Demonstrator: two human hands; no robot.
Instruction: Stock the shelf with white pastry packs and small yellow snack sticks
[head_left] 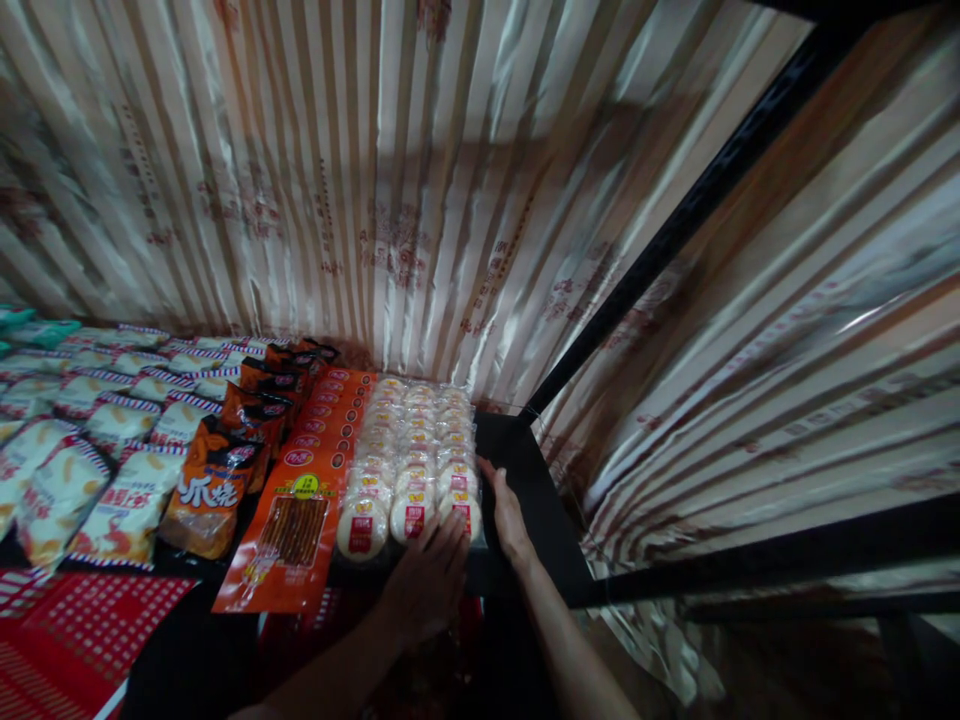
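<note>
At far left, note the teal packs (41, 332) at the rear, partly out of view. Next, white snack bags (129, 500) stand in several close rows on the shelf (536, 480). Below them is a red basket (112, 615) with lattice walls; you cannot confirm its contents. Continue to the orange-and-black bags (204, 495), lined up front to back, then the flat orange packet (300, 480), whose front section shows brown sticks.

The clear cracker packs (409, 465) stand right of this packet, three columns side by side, each holding round white crackers. Your left hand (429, 575) lies over the front of the middle and right columns, fingers extended, not closed around a pack. Your right hand (511, 518) is open and upright beside the right column; contact cannot be confirmed.

Progress, as judged: the columns are placed and nearly aligned; any remaining correction appears limited to their front and right edges. Black shelf surface shows beyond your right hand.
</note>
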